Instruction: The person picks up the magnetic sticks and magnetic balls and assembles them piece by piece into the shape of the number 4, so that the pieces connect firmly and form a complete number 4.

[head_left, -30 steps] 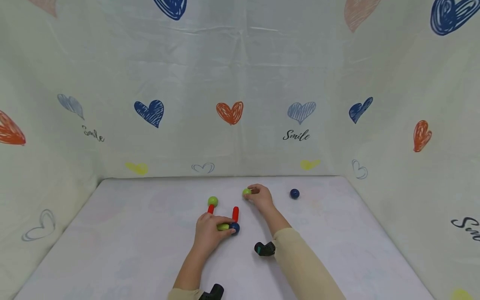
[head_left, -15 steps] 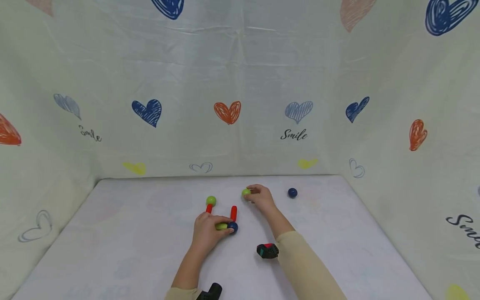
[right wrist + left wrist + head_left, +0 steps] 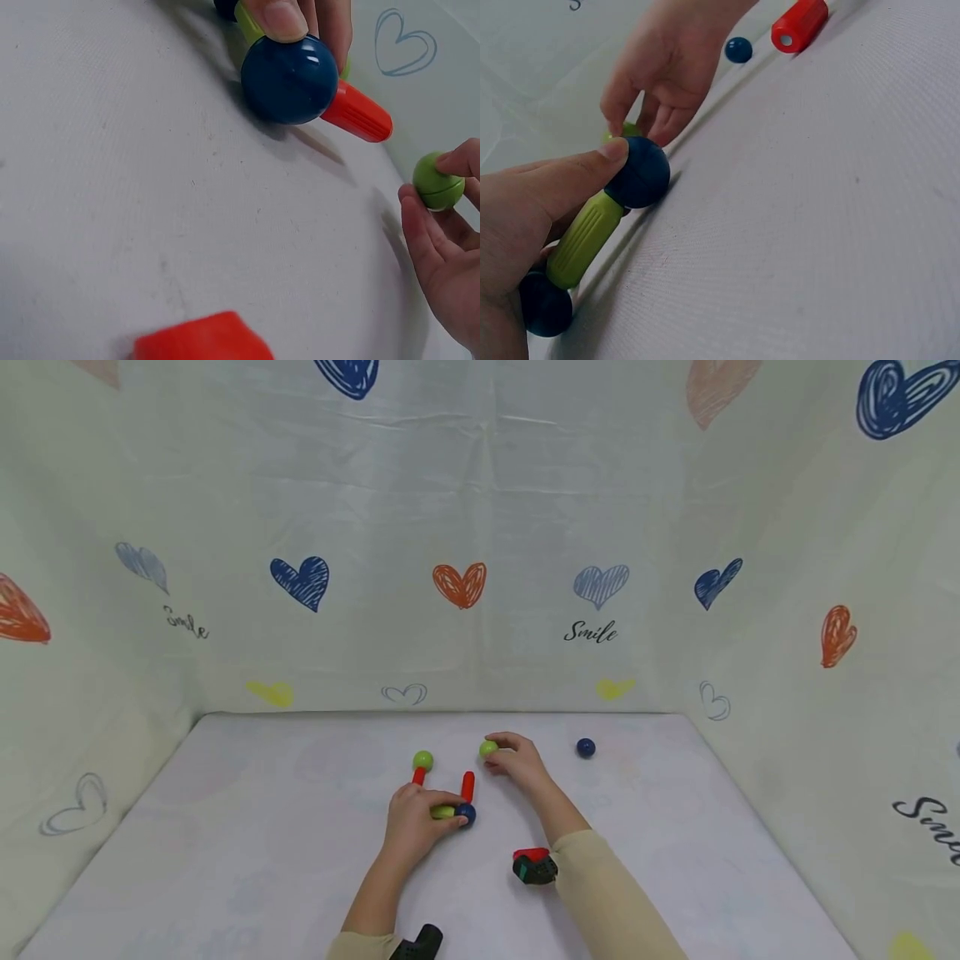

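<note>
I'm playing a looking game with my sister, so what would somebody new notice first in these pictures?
Probably the orange scribbled heart near the middle of the pale backdrop. Then, on the white table, the bright toy pieces: the left hand pinches a blue ball joined to a green rod and a red rod. Farther right, the right hand pinches a separate green ball.

The right wrist view's six o'clock edge cuts off a blurry red piece (image 3: 201, 341). In the left wrist view, a blue ball (image 3: 641, 176) hides part of the green ball (image 3: 631, 130) at ten o'clock.
</note>
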Available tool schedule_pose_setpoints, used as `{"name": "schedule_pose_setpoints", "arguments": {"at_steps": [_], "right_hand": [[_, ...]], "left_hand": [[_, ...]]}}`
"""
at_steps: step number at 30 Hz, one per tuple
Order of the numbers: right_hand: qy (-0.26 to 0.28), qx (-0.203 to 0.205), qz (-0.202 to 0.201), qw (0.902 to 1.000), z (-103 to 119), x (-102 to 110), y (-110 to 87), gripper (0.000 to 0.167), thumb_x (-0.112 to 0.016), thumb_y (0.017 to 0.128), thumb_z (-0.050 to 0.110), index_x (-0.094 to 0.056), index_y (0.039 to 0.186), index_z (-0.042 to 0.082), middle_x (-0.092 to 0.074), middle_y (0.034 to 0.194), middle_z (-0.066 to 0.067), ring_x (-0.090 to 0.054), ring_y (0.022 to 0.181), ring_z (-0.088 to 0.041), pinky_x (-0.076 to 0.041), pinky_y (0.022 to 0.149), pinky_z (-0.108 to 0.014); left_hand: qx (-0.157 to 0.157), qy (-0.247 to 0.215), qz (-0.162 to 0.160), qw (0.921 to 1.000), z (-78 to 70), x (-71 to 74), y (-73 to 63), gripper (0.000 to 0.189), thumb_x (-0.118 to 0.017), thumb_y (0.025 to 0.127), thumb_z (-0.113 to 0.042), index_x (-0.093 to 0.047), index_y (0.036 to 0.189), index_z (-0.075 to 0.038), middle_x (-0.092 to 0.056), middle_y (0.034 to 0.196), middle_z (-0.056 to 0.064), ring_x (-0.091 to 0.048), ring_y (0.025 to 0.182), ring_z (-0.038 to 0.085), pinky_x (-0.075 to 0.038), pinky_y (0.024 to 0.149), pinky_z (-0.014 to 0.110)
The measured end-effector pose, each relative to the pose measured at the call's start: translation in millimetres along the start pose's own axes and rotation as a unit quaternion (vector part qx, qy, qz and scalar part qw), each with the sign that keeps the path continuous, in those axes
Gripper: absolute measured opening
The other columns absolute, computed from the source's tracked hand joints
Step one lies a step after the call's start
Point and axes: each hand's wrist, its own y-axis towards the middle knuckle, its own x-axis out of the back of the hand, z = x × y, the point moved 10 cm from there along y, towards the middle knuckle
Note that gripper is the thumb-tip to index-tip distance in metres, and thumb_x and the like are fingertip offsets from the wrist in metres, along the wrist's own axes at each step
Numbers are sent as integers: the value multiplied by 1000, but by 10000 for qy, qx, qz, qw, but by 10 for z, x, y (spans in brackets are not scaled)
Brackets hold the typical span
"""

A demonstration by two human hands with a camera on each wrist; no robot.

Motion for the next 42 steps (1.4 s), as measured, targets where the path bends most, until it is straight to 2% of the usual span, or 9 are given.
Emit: {"name": "schedule_pose_setpoints", "arguments": {"at_steps": [6, 14, 24, 26, 31, 33, 42], "right_hand": [[-98, 17, 241, 9997, 30, -86, -8, 39, -65, 81, 1, -67, 119, 3, -61, 119, -13, -64, 82, -17, -54, 72, -29], [-76, 29, 325, 9994, 78, -159, -31, 28, -63, 94, 15, -67, 118, 1, -66, 108, -12, -66, 80, -18, -54, 73, -30], [-107, 294, 435, 9986, 84, -252, -38, 26, -63, 95, 17, -69, 114, 0, -67, 108, -11, -64, 76, -17, -53, 70, -30], [-148, 301, 473, 9983, 133, -275, -78, 27, -63, 95, 17, -68, 114, -2, -67, 108, -12, -64, 78, -22, -54, 73, -34], [-217, 295, 546, 9978, 136, -326, -86, 27, -64, 95, 16, -69, 114, -2, -67, 105, -11, -64, 79, -21, -54, 73, -33], [-226, 297, 561, 9977, 90, -341, -51, 26, -65, 94, 18, -70, 113, 0, -67, 103, -8, -62, 75, -15, -52, 69, -29], [-353, 272, 690, 9966, 81, -379, -54, 26, -64, 94, 17, -69, 114, 0, -67, 104, -8, -61, 75, -16, -52, 68, -28]], "left_hand": [[-24, 22, 14, 10000, 3, 2, 7, 24, -86, 73, -33, -79, 95, -24, -72, 90, -8, -51, 86, 15, -38, 83, 42], [-37, 52, 17, 10000, 5, -2, 5, 24, -85, 73, -34, -79, 94, -24, -72, 89, -8, -50, 84, 15, -38, 82, 41], [-21, 108, 27, 9999, -1, 10, 1, 24, -85, 73, -34, -79, 94, -24, -72, 89, -8, -49, 83, 15, -38, 82, 41], [-13, 109, 23, 9999, 0, 12, -1, 24, -85, 73, -34, -79, 94, -24, -72, 89, -8, -49, 83, 14, -38, 82, 41], [-20, 70, 21, 10000, -4, 14, -3, 24, -85, 73, -34, -79, 94, -24, -72, 88, -8, -48, 83, 14, -38, 81, 40], [3, 50, 37, 10000, 0, 13, -3, 24, -85, 73, -34, -79, 94, -24, -72, 89, -8, -48, 83, 14, -38, 81, 40], [34, 18, 51, 10000, -2, 15, -1, 24, -85, 73, -33, -79, 95, -24, -72, 89, -7, -49, 86, 16, -38, 83, 42]]}}
